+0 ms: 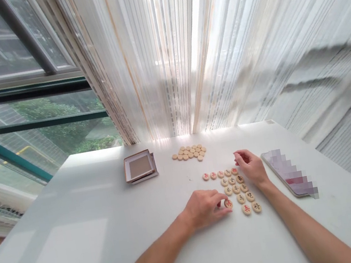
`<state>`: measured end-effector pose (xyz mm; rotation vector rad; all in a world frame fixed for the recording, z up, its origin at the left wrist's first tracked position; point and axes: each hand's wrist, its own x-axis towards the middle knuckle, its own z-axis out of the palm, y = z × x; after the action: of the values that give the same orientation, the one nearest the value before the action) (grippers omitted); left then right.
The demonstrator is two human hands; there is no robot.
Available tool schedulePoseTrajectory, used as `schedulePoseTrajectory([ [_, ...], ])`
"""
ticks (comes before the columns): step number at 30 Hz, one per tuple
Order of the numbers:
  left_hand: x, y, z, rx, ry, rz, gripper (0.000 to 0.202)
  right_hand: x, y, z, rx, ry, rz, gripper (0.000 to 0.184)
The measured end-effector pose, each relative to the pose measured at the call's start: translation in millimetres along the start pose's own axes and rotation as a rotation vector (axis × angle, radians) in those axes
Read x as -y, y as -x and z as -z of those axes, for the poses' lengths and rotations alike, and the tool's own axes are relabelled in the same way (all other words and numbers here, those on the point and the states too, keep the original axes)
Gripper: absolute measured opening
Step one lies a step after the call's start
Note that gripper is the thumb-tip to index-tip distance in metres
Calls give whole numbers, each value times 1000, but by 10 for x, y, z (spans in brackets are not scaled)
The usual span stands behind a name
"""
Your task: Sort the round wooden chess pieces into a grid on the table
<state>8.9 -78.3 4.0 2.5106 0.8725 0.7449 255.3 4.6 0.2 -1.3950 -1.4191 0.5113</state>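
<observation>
Several round wooden chess pieces point(234, 186) with red and black characters lie face up in rows on the white table point(95, 236). My left hand point(204, 208) rests on the table with its fingertips pinched on a red-marked piece point(228, 204) at the rows' near left. My right hand point(251, 167) hovers at the rows' far right corner, fingers curled, thumb and forefinger close together over a piece point(234, 170). A second cluster of plain face-down pieces point(190, 152) lies farther back.
A shallow square box with its lid point(140, 166) sits left of the face-down cluster. A phone point(290, 173) lies right of my right hand. Sheer curtains point(216, 52) hang behind the table; a window point(22, 108) is at the left.
</observation>
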Motion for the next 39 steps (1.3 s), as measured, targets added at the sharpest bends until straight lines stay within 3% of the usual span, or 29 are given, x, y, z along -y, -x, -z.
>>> schedulePoseTrajectory([
  [6, -81, -13, -152, -4, -52, 18, 24, 2, 29, -2, 12, -14, -13, 41],
  [14, -84, -45, -186, -56, -119, 85, 23, 6, 20, -22, 31, -33, -19, 41],
  [21, -79, -31, -182, -70, -142, -61, 18, -6, 11, -16, 47, -35, -24, 38],
  [39, -86, -36, -163, -72, -161, -47, 22, -23, 2, -28, 62, -45, -48, 37],
])
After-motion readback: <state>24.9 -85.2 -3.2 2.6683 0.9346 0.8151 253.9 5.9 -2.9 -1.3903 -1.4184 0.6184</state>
